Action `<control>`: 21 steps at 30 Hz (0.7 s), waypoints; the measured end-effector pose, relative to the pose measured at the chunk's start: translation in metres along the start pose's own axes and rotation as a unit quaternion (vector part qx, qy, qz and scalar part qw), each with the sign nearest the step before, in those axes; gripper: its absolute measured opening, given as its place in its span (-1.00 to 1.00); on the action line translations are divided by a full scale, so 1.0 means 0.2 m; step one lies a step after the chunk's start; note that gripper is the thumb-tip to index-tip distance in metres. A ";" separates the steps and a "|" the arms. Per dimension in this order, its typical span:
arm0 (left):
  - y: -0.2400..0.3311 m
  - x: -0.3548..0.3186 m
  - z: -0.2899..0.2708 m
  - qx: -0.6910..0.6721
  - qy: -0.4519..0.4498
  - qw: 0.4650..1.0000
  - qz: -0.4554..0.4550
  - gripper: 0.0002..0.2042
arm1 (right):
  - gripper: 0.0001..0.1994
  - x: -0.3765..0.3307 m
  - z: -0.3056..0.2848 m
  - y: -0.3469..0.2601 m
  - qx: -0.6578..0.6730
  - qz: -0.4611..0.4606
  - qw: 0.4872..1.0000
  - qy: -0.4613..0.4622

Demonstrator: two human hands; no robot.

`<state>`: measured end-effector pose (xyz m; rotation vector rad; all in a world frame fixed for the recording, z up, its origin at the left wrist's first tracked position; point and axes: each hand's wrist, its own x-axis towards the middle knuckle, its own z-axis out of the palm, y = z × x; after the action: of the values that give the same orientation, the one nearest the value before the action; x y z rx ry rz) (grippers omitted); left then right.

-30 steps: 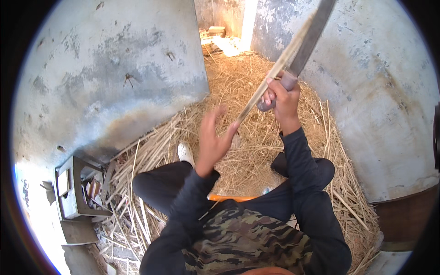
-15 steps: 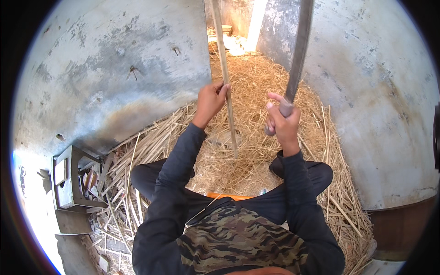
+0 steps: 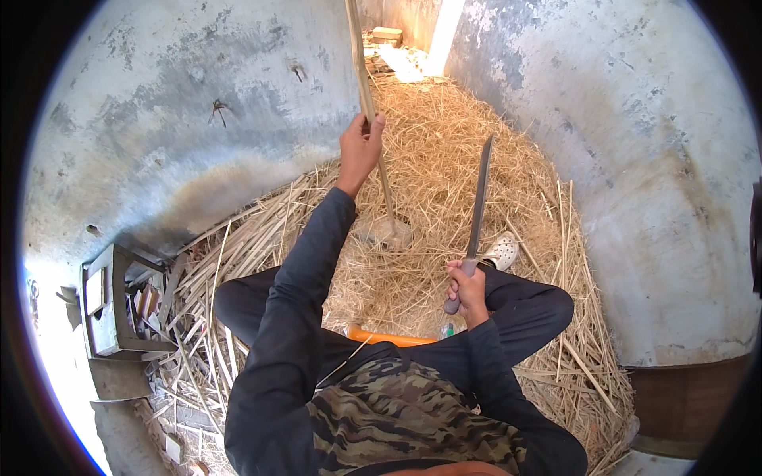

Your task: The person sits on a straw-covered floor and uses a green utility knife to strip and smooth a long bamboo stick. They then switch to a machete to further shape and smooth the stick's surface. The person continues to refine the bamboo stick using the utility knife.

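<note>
My left hand [image 3: 361,155] is closed round a long bamboo strip [image 3: 359,63], which stands nearly upright and leans away at its top. The strip's lower end comes down at a greyish block [image 3: 403,236] half sunk in the shavings. In my right hand [image 3: 470,292] is a machete [image 3: 481,190], gripped by its dull purple-grey handle. Its long dark blade points up and away from me, to the right of the strip and apart from it. Both hands are in front of my crossed legs, the right one low beside my knee.
Pale shavings [image 3: 444,135] cover the floor, with split strips [image 3: 262,202] heaped at the left. Stained walls [image 3: 635,174] rise on both sides. A wooden frame [image 3: 119,301] stands at far left. An orange object [image 3: 393,339] lies before my lap, and a pale clog [image 3: 502,251] shows near my right knee.
My right hand has come down toward my knee, lowering the machete from its raised position. My left hand and the bamboo strip have shifted slightly left and farther away.
</note>
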<state>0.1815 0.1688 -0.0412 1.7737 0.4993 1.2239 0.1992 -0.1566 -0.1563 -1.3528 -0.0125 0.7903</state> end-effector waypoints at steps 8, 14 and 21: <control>0.06 0.04 0.07 -0.152 0.030 0.988 -0.016 -0.69 | -0.93 -0.08 0.05 0.27 -0.040 0.105 0.994 -0.010; 0.04 0.17 0.04 -0.186 0.013 0.973 -0.133 -0.65 | -0.89 -0.09 0.13 0.44 -0.084 0.184 0.977 -0.072; -0.05 0.20 0.07 -0.128 0.148 0.977 -0.082 -0.53 | -0.88 -0.02 0.18 0.48 -0.155 0.138 0.974 -0.091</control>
<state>0.2130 0.1962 -0.0307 1.3152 0.6169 1.3746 0.1337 -0.1275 -0.2289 -1.5924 -0.0977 1.1836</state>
